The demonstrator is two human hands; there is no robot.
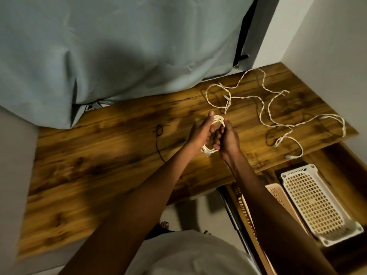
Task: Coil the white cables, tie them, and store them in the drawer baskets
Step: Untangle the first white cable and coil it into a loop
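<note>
- wooden desk top (95,155) runs across the view, pale blue cloth (99,46) hanging over its far edge, white wall at the right corner.
- both hands meet over the desk's middle, holding one coiled white cable (217,121) up off the wood.
- left hand (200,132): fingers mostly straight, reaching up along the coil's left side w/ thumb curled round the strands, so it's gripping the loop.
- right hand (226,138): fingers curled tight round the coil's right side, gripping too.
- coil sits between the two palms, standing roughly on edge, long axis running away from the person; its plug end (207,152) pokes out at the bottom nearest the body.
- black tie string (159,135) lies loose on the desk just left of the left hand, so that hand is nearer to it; judgement: tying comes next, and right hand would need to keep the loops pinched while left lets go to fetch it.
- risk: loops may spring apart if grip slackens.
- more loose white cables (278,108) sprawl uncoiled at the far right of the desk, well apart from the hands.
- open drawer (337,155) below right w/ a white basket (313,203) and a peach basket (278,192) beside it; right hand is nearer for storing.
- task looks early: nothing seen in the baskets yet.
</note>
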